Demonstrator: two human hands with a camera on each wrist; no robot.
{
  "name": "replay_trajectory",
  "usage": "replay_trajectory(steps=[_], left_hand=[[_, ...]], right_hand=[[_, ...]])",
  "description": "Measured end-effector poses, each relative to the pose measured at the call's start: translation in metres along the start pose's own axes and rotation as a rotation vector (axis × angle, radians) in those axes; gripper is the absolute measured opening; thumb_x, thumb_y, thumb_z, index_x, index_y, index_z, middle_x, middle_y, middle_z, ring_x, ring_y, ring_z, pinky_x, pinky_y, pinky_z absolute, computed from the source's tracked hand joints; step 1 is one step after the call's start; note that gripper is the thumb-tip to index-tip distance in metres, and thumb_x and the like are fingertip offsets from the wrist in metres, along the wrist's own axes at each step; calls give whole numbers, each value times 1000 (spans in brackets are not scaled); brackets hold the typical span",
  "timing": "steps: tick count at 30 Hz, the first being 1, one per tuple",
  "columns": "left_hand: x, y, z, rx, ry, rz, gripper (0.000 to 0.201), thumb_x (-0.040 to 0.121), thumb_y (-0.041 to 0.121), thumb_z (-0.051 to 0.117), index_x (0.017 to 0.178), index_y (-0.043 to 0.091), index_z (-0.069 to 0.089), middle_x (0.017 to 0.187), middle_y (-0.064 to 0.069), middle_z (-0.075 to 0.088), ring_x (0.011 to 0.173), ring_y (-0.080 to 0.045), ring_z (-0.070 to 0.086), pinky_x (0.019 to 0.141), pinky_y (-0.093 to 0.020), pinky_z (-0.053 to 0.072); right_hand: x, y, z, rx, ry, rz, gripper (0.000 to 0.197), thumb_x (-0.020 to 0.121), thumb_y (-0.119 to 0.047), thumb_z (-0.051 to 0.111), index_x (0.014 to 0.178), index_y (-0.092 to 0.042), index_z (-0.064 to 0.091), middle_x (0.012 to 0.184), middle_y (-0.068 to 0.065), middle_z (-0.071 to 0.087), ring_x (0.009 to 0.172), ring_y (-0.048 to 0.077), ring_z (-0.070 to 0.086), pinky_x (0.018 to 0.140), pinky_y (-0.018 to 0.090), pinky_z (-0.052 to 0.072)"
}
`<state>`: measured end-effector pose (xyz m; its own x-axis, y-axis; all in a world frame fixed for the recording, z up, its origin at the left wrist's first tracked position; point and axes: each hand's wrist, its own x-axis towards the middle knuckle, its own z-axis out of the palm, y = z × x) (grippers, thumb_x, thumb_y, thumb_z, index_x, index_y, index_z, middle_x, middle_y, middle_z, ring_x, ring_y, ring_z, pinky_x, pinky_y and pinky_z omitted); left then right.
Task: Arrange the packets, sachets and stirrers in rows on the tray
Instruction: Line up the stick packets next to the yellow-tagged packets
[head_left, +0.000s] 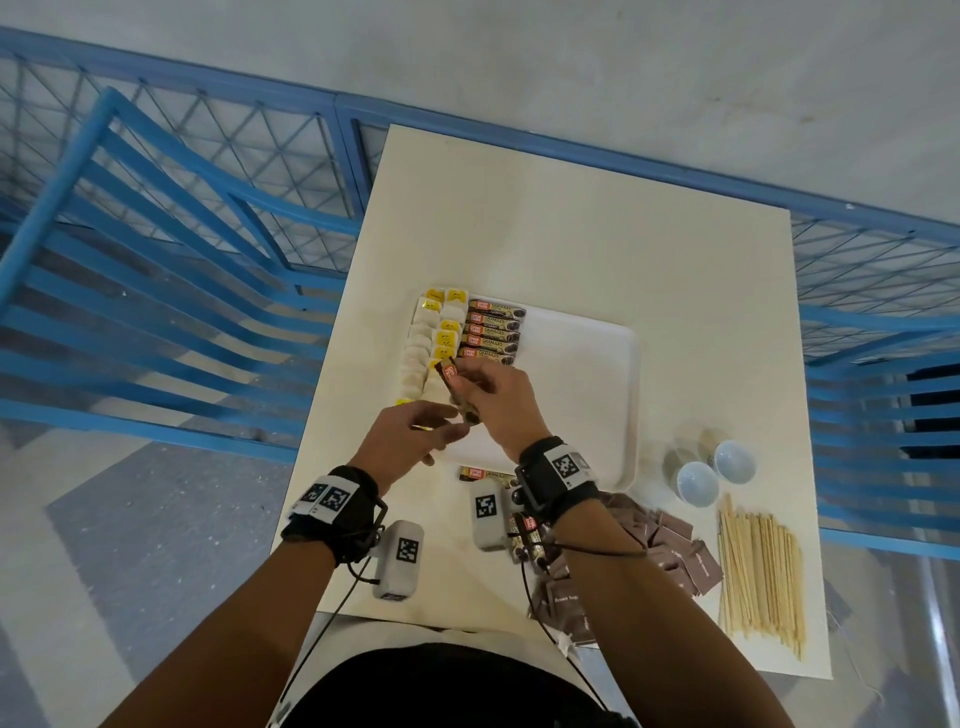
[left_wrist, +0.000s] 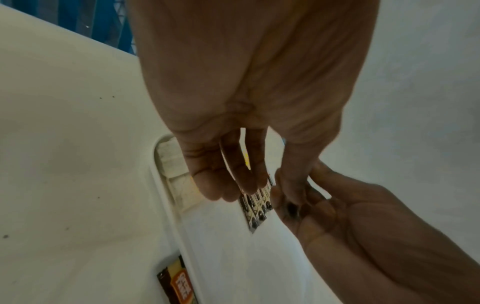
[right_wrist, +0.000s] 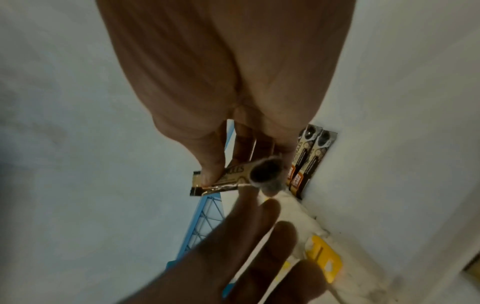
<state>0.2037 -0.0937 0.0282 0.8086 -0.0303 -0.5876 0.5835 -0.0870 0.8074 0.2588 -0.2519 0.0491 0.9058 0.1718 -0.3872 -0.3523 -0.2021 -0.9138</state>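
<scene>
Right hand (head_left: 498, 400) pinches coffee granules sachet (head_left: 457, 389) above near-left part of white tray (head_left: 597, 364). Left hand (head_left: 410, 436) fingertips touch sachet's near end, fingers loosely extended. Five sachets (head_left: 491, 332) rowed on tray beside tea bags (head_left: 431, 338).

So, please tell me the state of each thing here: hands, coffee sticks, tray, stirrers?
right hand: pinches a coffee stick, above the tray
left hand: open, fingertips at the stick's near end
tray: partly filled
stirrers: heaped on the table, untouched
brown packets: loose pile
</scene>
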Motion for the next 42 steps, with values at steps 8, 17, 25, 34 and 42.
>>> replay_trajectory(steps=[8,17,25,34,42], left_hand=[[1,9,-12,-251,124,53,15,97,14,70,103,1,74,85,-14,74,76,-25,68,65,-36,55],[4,6,-15,-376,99,6,15,99,13,66,101,0,73,91,-19,75,80,-28,69,68,-33,59],[12,4,-13,-414,200,-7,13,98,8,66,95,-1,75,85,-20,75,77,-30,71,78,-40,64],[22,1,-14,-323,170,-92,14,100,13,66,103,2,74,87,-15,76,75,-28,70,72,-39,63],[20,-7,-20,89,-11,-89,17,101,22,64,100,8,72,83,-4,76,64,-18,62,53,-29,45]], right_hand=[[1,5,-11,-127,-191,7,25,90,-9,75,114,-10,73,92,6,76,76,19,72,64,27,59],[2,17,-17,222,-174,136,27,99,9,52,120,6,67,103,17,72,84,21,72,79,29,57],[3,14,-10,-540,-53,-230,28,85,-35,78,111,-24,73,107,-11,67,101,5,57,93,20,45],[13,44,-19,-738,91,-318,23,86,-28,77,108,-23,72,105,-8,64,104,16,49,96,37,42],[18,72,-20,-969,223,-233,15,83,-34,76,96,-29,76,103,-6,58,101,20,46,89,39,37]])
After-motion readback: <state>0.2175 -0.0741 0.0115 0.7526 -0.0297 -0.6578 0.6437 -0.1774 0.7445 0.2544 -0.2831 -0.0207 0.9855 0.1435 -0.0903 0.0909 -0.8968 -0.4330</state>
